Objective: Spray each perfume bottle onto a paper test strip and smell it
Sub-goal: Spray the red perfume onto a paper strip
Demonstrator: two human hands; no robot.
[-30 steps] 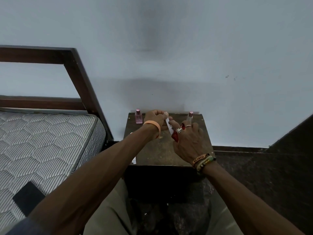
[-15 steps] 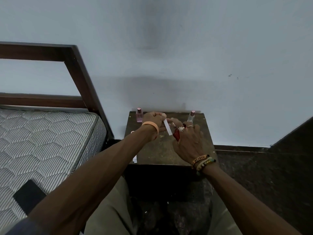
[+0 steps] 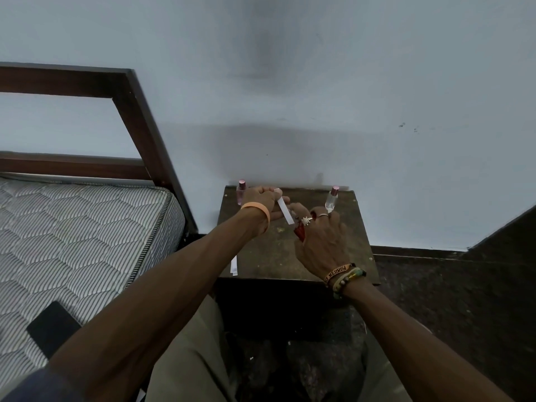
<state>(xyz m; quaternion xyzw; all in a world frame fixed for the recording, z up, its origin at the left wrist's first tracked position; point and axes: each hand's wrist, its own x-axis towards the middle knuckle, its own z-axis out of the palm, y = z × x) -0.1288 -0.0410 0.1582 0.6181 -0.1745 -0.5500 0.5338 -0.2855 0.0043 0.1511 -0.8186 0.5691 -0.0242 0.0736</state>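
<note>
We're over the dark worktop (image 3: 290, 256) now, both hands up near its far half. Our left hand (image 3: 262, 198) has its grip pinched on the top end of the paper test strip (image 3: 283, 210), and the strip hangs free below that pinch, its long axis slanting down and toward the right hand (image 3: 320, 245).

That right hand is curled closed around the red perfume bottle (image 3: 300, 232); only a red sliver shows between the fingers, so we can't tell exactly where the nozzle sits or whether a finger is on it.

Here's what the coming move turns on, as we read it: the strip's loose lower end lies just beside the top of the red bottle, a touch up and to the left of it. Bottle below and right, paper above and left, close but apparently apart. If the nozzle faces left, the spray should meet the strip's flat side; if the strip is edge-on, most of the mist would miss, so a small twist from the left grip may be wanted.

Waiting at the back edge are the pink bottle (image 3: 241, 192), just behind our left hand, and the clear bottle (image 3: 332, 199), just beyond our right fingers. A spare strip (image 3: 233, 265) lies at the worktop's left edge, nearer our left arm.
</note>
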